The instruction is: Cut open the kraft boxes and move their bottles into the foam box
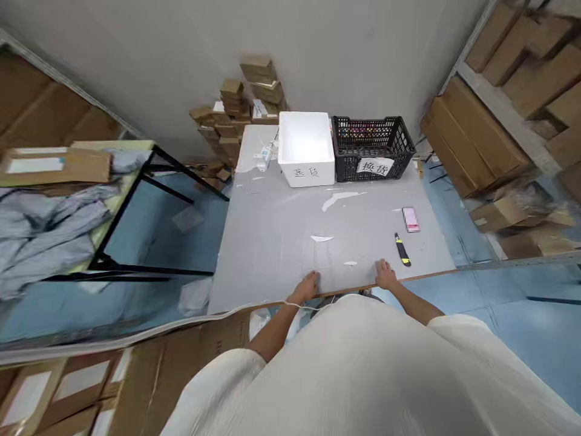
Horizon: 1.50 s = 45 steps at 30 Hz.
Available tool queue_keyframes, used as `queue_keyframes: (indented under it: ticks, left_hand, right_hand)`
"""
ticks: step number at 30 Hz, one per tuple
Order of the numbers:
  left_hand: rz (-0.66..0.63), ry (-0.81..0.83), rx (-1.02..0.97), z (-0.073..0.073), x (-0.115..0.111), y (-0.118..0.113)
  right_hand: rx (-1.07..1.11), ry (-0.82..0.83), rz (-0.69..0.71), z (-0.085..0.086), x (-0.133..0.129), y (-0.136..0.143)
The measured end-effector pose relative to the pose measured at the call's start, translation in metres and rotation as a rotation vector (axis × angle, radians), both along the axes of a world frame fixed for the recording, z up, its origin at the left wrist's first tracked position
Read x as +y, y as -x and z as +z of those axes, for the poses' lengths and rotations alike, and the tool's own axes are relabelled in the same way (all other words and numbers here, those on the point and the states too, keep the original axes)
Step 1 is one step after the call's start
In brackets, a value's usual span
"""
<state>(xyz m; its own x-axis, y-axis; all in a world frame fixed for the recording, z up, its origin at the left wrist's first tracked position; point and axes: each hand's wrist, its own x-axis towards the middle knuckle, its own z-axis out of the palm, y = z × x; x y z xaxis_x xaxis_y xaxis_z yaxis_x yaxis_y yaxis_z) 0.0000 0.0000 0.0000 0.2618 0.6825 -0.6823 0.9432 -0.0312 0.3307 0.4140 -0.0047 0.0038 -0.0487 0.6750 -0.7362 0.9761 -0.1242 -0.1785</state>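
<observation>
My left hand rests on the near edge of the grey table, holding nothing that I can see. Further right along the same edge lies my right hand, fingers stretched out on the surface and nothing in them. Just beyond it is a black and yellow utility knife, apart from the fingers. Behind the knife a pink and white phone-sized item lies flat. A thin white cable passes by my left wrist.
At the table's back stand a white foam box and a black plastic crate, both labelled. A white power strip lies left of them. Small cartons are stacked behind. Shelves with cartons flank the right; a side table holds grey bags.
</observation>
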Motion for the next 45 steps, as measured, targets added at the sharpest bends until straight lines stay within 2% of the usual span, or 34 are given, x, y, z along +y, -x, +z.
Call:
queue_keyframes:
  ticks: [3, 9, 13, 22, 33, 45]
  left_hand:
    - [0.025, -0.031, -0.016, 0.010, -0.007, -0.005]
    - [0.044, -0.049, -0.018, 0.041, -0.018, -0.013]
    - [0.053, -0.031, 0.004, 0.051, -0.019, -0.015]
    - [0.070, -0.006, 0.044, 0.056, -0.024, -0.018]
    - [0.064, -0.028, 0.044, 0.062, -0.022, -0.018]
    - [0.050, -0.035, 0.037, 0.080, -0.015, -0.022]
  right_hand:
    - [-0.017, -0.009, -0.012, 0.015, -0.012, -0.001]
    - [-0.028, 0.013, -0.008, 0.058, -0.032, -0.006]
    - [-0.015, 0.043, 0.000, 0.071, -0.030, -0.006]
    - [-0.028, -0.060, -0.014, 0.084, -0.026, -0.011]
    - [-0.064, 0.043, -0.002, 0.074, -0.037, -0.013]
    - [-0.030, 0.108, 0.004, 0.080, -0.032, -0.017]
